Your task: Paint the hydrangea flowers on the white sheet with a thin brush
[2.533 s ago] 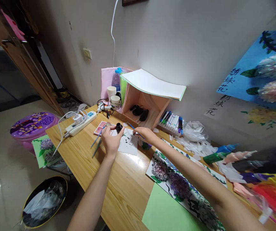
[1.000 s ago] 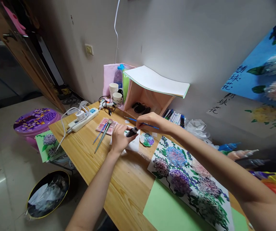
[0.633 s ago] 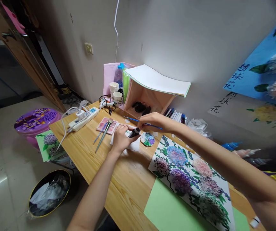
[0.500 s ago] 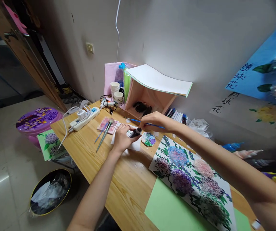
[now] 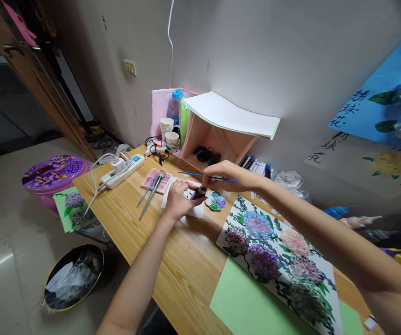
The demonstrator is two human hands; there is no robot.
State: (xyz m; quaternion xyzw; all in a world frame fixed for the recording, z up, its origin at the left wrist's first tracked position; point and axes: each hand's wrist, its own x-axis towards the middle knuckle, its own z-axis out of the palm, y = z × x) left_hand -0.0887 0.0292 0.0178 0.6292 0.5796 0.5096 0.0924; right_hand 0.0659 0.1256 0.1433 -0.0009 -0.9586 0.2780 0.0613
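Observation:
My left hand (image 5: 179,197) is closed around a small dark bottle (image 5: 198,193), tilted over a white sheet of paper (image 5: 197,211). In my right hand (image 5: 217,174) is a thin blue paintbrush (image 5: 228,179), held crosswise, while its fingertips meet the bottle's top end. Whether they grip a cap there is hidden. Close by on the right lies a flower-shaped paint palette (image 5: 215,201) smeared with purple, blue and green. A painting of hydrangeas (image 5: 263,263) rests on a green sheet (image 5: 237,298) below my right forearm.
Left of my hands lie a green-handled brush (image 5: 151,195) and a pink paint case (image 5: 165,182). A power strip (image 5: 123,171) with cords sits at the table's left edge. Behind stand a pink box (image 5: 200,139), paper cups (image 5: 167,125) and markers (image 5: 256,167). A bin (image 5: 74,278) is on the floor.
Both hands stay almost in place at the bottle. The right hand and brush have shifted very slightly; the bottle remains in the left hand.

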